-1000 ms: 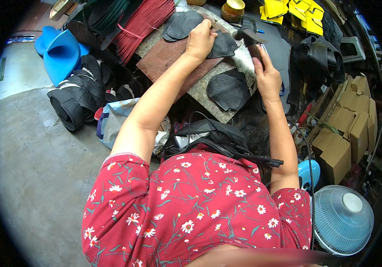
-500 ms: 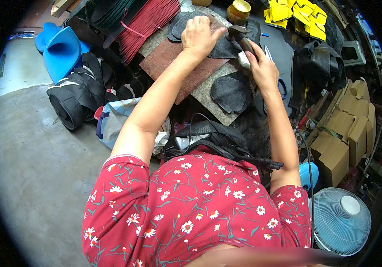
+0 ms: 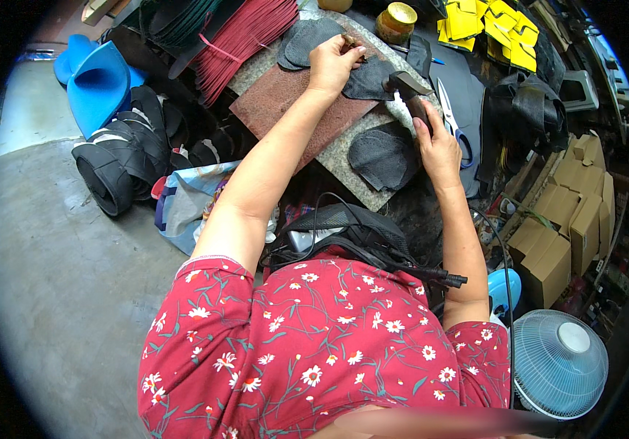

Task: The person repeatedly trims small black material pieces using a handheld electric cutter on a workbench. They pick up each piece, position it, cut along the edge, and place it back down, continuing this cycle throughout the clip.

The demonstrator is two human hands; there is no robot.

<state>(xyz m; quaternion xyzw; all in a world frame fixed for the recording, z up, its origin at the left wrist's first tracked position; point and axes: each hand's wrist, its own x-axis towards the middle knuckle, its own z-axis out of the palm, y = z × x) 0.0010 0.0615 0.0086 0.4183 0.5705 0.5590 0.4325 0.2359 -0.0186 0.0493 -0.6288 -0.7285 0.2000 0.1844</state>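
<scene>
My right hand (image 3: 439,146) is wrapped round the handle of a hammer (image 3: 407,86), whose dark metal head is raised over the stone slab. My left hand (image 3: 331,66) is closed in a pinch on a small brownish piece (image 3: 351,42), too small to name. Under and beside its fingers lies a black textured cut piece (image 3: 370,80), partly on a reddish-brown board (image 3: 274,108). More black cut pieces (image 3: 307,47) are stacked left of that hand. Another stack of black pieces (image 3: 384,156) rests on the speckled stone slab (image 3: 364,186), nearer to me.
Blue-handled scissors (image 3: 449,121) lie right of the hammer. A gold-lidded jar (image 3: 396,22) stands behind. Red strips (image 3: 245,36) are bundled at the far left, yellow pieces (image 3: 490,25) at the far right. Cardboard boxes (image 3: 556,227) and a fan (image 3: 560,362) stand on the right.
My right hand and the hammer have moved nearer to me and slightly right, away from my left hand. My left hand's fingers have closed into a pinch, with a small brownish piece now showing.
</scene>
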